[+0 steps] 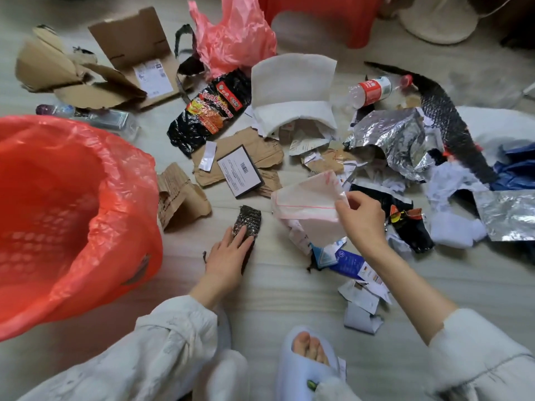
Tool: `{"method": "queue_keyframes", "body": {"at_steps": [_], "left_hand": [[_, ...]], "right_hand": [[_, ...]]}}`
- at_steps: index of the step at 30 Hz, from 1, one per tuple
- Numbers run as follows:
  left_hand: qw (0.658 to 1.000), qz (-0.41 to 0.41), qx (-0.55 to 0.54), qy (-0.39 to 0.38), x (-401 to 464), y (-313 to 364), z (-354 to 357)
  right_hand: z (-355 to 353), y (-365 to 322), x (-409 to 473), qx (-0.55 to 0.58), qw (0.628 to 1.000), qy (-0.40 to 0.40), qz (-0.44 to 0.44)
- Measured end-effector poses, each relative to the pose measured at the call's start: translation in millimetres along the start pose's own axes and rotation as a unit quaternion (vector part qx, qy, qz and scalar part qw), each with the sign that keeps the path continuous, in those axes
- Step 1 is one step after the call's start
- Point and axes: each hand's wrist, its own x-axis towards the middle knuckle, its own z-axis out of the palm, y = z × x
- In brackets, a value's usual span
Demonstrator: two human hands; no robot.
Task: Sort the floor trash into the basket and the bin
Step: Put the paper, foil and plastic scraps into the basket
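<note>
The right hand (362,218) pinches the corner of a clear zip-seal plastic bag with a red closure line (307,202) between thumb and curled fingertips, so the bag hangs out leftward from the fingers, lifted off the litter beneath; holding it by one corner looks like a way to peel it free without dragging the paper scraps under it along. The left hand (228,253) lies flat with fingers straight and close together, the fingertips pressing on a small dark piece of bubble-textured wrap (247,225) that extends forward beyond them on the pale wood-look floor (275,285); it seems to be pinning or sliding the piece rather than gripping it. Well to the left of those fingers stands the orange perforated plastic basket lined with an orange plastic bag (72,204), its mouth tilted toward the person, probably so pieces can be dropped in with a short reach. No separate bin can be picked out with certainty. Beyond both sets of fingers most of the trash is unsorted: torn brown cardboard pieces (249,157), a black and red noodle wrapper (208,111), crumpled silver foil (390,137), and a clear plastic bottle with a red label (373,89) farther off to the right.
</note>
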Motion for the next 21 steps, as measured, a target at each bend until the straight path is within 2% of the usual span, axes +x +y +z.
{"method": "queue_keyframes", "body": {"at_steps": [2,8,12,14,17,21], "left_hand": [[0.999,0.014,0.032,0.012,5,-9,6],[0.988,0.050,0.040,0.144,14,-18,22],[0.991,0.029,-0.025,0.131,5,-9,4],[0.984,0.027,-0.089,0.152,-5,-4,-17],[0.952,0.054,-0.159,0.254,-26,4,-58],[0.889,0.094,-0.198,0.403,-72,6,-120]], "right_hand": [[3,5,5,0.037,0.999,0.000,0.025],[9,16,11,0.103,0.993,-0.015,0.053],[5,5,5,0.109,0.993,-0.001,0.053],[2,-10,-3,0.094,0.995,0.006,0.037],[-7,-44,-18,0.082,0.996,0.025,-0.015],[-27,-101,-46,0.061,0.990,0.052,-0.114]]}}
